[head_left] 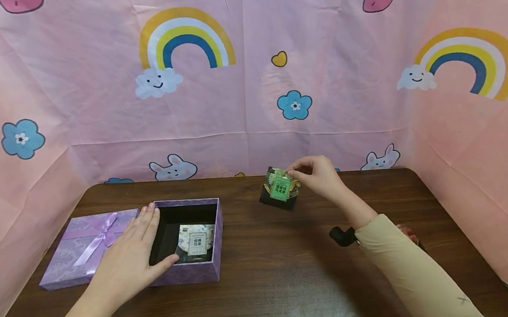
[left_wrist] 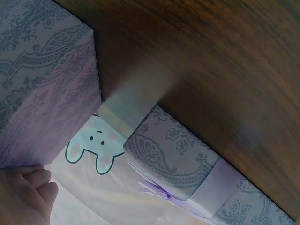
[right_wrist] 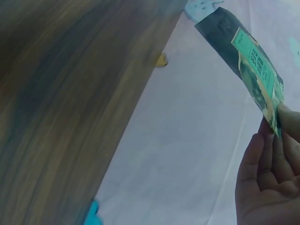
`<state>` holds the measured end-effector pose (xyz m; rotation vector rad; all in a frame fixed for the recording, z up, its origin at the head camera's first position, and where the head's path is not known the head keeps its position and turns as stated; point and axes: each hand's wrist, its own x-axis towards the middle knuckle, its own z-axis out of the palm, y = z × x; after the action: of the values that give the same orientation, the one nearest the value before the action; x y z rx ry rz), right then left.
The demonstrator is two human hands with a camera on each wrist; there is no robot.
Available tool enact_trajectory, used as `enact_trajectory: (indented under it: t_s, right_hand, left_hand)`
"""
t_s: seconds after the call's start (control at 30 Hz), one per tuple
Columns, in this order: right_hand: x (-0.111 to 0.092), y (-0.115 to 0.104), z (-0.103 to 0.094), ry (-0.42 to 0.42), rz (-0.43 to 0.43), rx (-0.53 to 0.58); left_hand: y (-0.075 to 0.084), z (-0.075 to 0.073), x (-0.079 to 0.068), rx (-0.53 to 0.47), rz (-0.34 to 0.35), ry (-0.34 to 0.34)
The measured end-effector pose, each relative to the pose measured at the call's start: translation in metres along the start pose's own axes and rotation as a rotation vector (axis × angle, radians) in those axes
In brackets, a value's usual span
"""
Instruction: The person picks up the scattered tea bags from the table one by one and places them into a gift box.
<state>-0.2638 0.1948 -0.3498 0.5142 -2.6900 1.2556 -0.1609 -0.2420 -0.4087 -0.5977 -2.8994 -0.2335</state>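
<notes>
My right hand [head_left: 320, 175] pinches a flat tea packet [head_left: 279, 187] by its upper corner, thumb against fingers. The packet is black and green with a bright green label, tilted above the table. In the right wrist view the same green tea packet [right_wrist: 251, 61] slants up from the fingertips. My left hand [head_left: 128, 260] rests with straight fingers along the left rim of an open purple box [head_left: 200, 272], thumb over the front edge. Inside the box's black interior lies a white-labelled tea packet [head_left: 196, 243]. In the left wrist view, fingertips [left_wrist: 35, 187] touch the patterned box wall.
A purple lid [head_left: 71, 242] with a ribbon bow lies left of the box, partly behind my left hand. The brown wooden table [head_left: 267, 300] meets a pink printed cloth [head_left: 248, 103] at the back. Something reddish [head_left: 408, 233] shows behind the right sleeve.
</notes>
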Motion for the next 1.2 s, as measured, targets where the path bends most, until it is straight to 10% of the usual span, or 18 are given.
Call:
enact_trajectory:
  t_s: [1.2]
  right_hand:
    - [0.029,-0.108,0.104,-0.141,-0.191,0.202]
  left_hand:
    - [0.001,-0.001,-0.001,0.004,0.000,0.016]
